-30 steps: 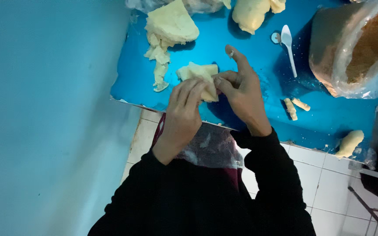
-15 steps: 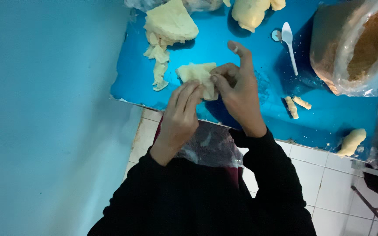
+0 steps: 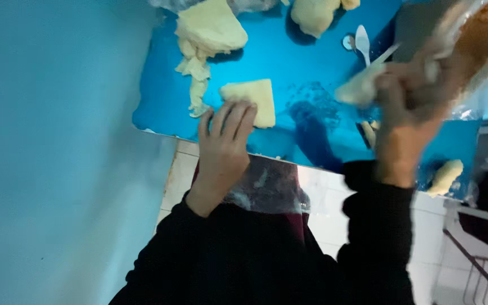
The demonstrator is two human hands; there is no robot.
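Pressing down with flat fingers, the left hand point(image 3: 224, 135) lies spread open on the lower left edge of the flat squarish sheet of pale yellow dough point(image 3: 251, 100), which sits on the blue tabletop point(image 3: 306, 62) with its far half sticking out past the fingertips. At about 11 o'clock from that sheet there's a big pale yellow lump of dough point(image 3: 210, 27) with a ragged strip of scraps point(image 3: 197, 85) trailing toward the table edge. Another dough lump point(image 3: 314, 12) sits at about 1 o'clock. Further right, a white plastic spoon point(image 3: 362, 40) lies on the blue. The right hand point(image 3: 405, 104) is up off the table and blurry, fingers closed round a small pale piece of dough point(image 3: 357, 89), right by the clear plastic bag of brown crumbs point(image 3: 475, 45). A small dough roll point(image 3: 446, 175) rests at the table's near right corner.
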